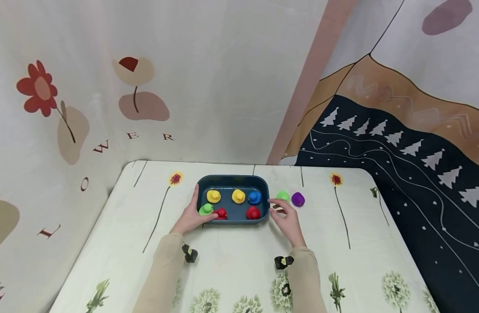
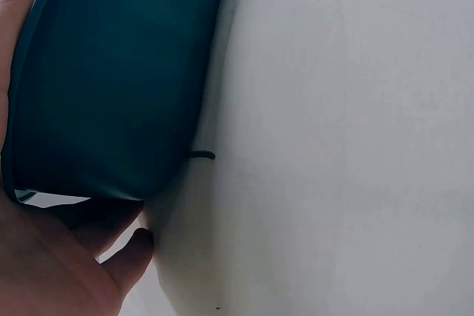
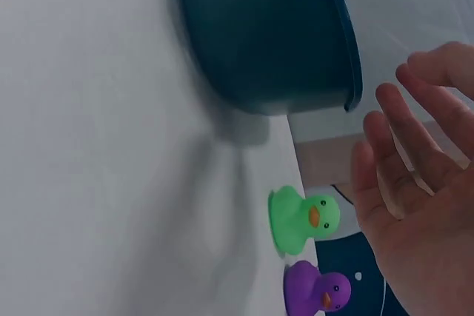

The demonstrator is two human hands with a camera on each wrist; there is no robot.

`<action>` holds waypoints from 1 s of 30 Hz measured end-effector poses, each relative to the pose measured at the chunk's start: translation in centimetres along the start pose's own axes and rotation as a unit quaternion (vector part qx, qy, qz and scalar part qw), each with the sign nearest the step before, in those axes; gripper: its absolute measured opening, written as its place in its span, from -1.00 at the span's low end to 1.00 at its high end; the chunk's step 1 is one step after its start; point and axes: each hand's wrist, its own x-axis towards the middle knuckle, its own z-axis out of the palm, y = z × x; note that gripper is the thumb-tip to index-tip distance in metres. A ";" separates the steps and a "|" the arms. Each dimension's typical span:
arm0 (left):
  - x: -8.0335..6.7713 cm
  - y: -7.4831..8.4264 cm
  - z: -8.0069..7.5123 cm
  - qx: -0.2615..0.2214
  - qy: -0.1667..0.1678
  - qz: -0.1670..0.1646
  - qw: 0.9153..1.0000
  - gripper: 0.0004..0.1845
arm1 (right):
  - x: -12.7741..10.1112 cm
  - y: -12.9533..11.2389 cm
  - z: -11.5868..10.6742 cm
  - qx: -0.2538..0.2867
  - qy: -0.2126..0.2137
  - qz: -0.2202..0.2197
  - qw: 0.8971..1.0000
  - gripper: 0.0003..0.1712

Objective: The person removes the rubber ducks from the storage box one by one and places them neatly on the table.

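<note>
While the L hand (image 1: pixel 189 216) grips the blue tray (image 1: pixel 235 211) by its left end, thumb over the near rim, the R hand (image 1: pixel 288 219) sits just beside the right end, fingers loosely bent; head view alone can't settle contact there. Tray's mid-table w/ yellow ducks (image 1: pixel 213 196) (2), a blue duck (image 1: pixel 254 198), a green duck (image 1: pixel 206 209) & red ducks (image 1: pixel 253 212) (2). Handling: prob. light, stiff plastic, a bit slippery; ducks prob. soft, apt to slide if tilted. Best hold: both ends, under the rim, kept level.

L wrist view: no ducks, but the outer wall & fingers curled round the end, hidden from above. Can't tell if the base is fully down.

R wrist view: what head can't show, i.e. a gap betw. fingers & rim; hand's empty, fingers slightly spread. Also faces of the loose green duck (image 3: pixel 302 220) & purple duck (image 3: pixel 315 289), outside the tray.
</note>
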 end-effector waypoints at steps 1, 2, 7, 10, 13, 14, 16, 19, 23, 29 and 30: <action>0.0 0.0 0.0 -0.001 0.000 0.000 1.000 0.30 | 0.0 0.5 0.3 -0.002 -0.005 0.004 1.000 -0.71; 0.0 0.0 0.0 -0.001 0.000 0.000 1.000 0.30 | -0.1 0.9 0.5 -0.007 -0.011 0.008 1.000 -0.71; -0.1 0.1 0.0 0.000 0.001 0.000 1.000 0.31 | -0.1 1.9 1.5 -0.030 -0.044 0.024 0.998 -0.71; 0.0 0.1 0.0 0.001 0.001 -0.001 1.000 0.30 | -0.1 2.0 1.9 -0.040 -0.051 0.016 0.998 -0.73; -0.1 0.2 0.1 0.001 0.001 -0.002 1.000 0.30 | 0.0 2.1 2.1 -0.051 -0.054 0.006 0.997 -0.75; -0.1 0.2 0.1 0.001 0.001 -0.002 1.000 0.29 | 0.1 2.1 2.2 -0.054 -0.054 0.005 0.997 -0.76; -0.1 0.3 0.2 0.001 0.000 -0.002 1.000 0.29 | 0.2 2.2 2.3 -0.058 -0.058 0.008 0.997 -0.77; -0.1 0.3 0.1 0.001 0.001 -0.003 1.000 0.29 | 0.4 2.2 2.4 -0.067 -0.070 0.019 0.995 -0.78; -0.2 0.4 0.1 0.001 0.002 -0.005 1.000 0.29 | 1.0 1.8 2.3 -0.093 -0.096 0.026 0.991 -0.82; -0.2 0.4 0.0 -0.001 0.001 -0.005 1.000 0.28 | 1.6 1.5 2.3 -0.144 -0.139 0.023 0.980 -0.85; -0.2 0.4 0.0 -0.001 0.001 -0.005 1.000 0.29 | 1.7 1.5 2.4 -0.147 -0.144 0.024 0.978 -0.85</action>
